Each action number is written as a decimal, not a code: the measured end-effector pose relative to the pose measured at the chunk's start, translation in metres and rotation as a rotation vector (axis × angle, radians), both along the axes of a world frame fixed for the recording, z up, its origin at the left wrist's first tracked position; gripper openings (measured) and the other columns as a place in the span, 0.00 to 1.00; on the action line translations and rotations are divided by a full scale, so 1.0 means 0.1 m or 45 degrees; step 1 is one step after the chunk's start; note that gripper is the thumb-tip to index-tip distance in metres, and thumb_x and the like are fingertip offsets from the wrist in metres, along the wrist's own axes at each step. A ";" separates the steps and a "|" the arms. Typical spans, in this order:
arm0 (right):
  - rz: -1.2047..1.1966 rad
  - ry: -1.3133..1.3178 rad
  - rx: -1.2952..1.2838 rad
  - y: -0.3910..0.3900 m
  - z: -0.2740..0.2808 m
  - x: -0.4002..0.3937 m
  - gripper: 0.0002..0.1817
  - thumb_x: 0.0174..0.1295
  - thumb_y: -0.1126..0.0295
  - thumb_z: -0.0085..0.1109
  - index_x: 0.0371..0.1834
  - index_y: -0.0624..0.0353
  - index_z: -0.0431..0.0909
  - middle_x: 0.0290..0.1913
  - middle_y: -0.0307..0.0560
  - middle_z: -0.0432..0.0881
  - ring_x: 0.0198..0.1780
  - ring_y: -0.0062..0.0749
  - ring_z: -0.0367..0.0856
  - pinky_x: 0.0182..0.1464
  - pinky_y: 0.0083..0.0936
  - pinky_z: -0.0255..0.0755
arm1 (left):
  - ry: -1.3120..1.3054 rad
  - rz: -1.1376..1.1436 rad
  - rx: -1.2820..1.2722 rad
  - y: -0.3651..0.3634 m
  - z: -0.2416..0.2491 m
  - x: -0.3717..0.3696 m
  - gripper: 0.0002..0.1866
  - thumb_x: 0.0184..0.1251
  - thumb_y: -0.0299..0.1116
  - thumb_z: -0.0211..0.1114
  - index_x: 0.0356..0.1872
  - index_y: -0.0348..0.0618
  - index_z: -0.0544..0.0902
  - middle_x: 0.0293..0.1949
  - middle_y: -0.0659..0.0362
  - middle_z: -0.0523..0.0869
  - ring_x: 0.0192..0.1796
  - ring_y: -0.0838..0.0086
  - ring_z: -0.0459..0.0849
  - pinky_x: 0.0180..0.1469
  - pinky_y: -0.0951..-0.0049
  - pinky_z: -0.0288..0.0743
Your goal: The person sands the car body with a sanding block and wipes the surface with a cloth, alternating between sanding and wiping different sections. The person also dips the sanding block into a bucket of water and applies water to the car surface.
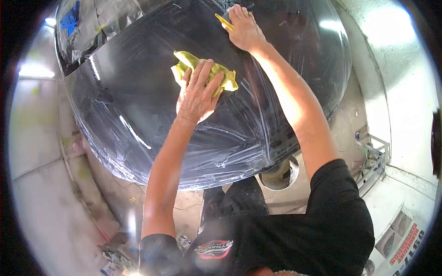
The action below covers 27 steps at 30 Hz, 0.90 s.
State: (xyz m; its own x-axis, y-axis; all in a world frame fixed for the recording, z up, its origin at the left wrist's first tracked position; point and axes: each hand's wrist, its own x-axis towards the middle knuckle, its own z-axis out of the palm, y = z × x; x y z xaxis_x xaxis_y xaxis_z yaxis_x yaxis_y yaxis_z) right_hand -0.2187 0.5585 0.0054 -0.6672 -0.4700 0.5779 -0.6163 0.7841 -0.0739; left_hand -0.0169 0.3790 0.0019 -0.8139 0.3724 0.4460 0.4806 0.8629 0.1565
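Note:
A large, dark, curved panel (152, 92) carries whitish smears and streaks, thickest along its lower edge. Near its middle my left hand (198, 92) presses a crumpled yellow cloth (227, 81) onto the surface, fingers spread over it. Farther up and to the right, my right hand (245, 28) lies on the panel, bent round something with a thin yellow edge (224, 21). Most of that item is hidden under the palm.
Masking film (108, 18) with blue tape (70, 19) covers the upper left. A round container (278, 178) stands below the panel's edge. At right are a metal frame (378, 149) and a white wall; another wall is at left.

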 end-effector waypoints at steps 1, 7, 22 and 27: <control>-0.014 -0.036 0.010 -0.01 0.03 -0.03 0.28 0.68 0.67 0.61 0.68 0.70 0.67 0.72 0.65 0.68 0.73 0.60 0.68 0.74 0.47 0.66 | -0.008 -0.029 -0.019 -0.04 -0.01 -0.04 0.28 0.63 0.38 0.73 0.65 0.55 0.79 0.76 0.52 0.69 0.79 0.54 0.66 0.76 0.45 0.60; 0.345 0.070 0.191 0.85 -0.03 1.49 0.23 0.67 0.67 0.62 0.66 0.53 0.80 0.68 0.69 0.74 0.73 0.65 0.70 0.75 0.56 0.66 | 0.113 0.285 -0.007 -1.04 0.08 -0.47 0.25 0.71 0.40 0.69 0.67 0.56 0.79 0.74 0.56 0.71 0.76 0.56 0.69 0.74 0.48 0.66; 0.086 0.488 -0.103 -0.69 -0.03 -1.16 0.14 0.73 0.70 0.48 0.56 0.64 0.78 0.56 0.67 0.81 0.61 0.64 0.79 0.61 0.52 0.73 | 0.165 0.597 -0.051 -1.47 0.11 -0.78 0.25 0.72 0.40 0.66 0.69 0.56 0.78 0.77 0.56 0.71 0.79 0.59 0.67 0.79 0.50 0.58; 0.048 -0.281 0.023 0.16 0.56 -1.24 0.12 0.69 0.72 0.49 0.46 0.66 0.80 0.49 0.64 0.85 0.52 0.64 0.84 0.55 0.53 0.78 | 0.154 0.562 -0.064 -1.49 0.09 -0.78 0.24 0.77 0.40 0.60 0.72 0.53 0.75 0.77 0.54 0.70 0.79 0.57 0.66 0.77 0.50 0.55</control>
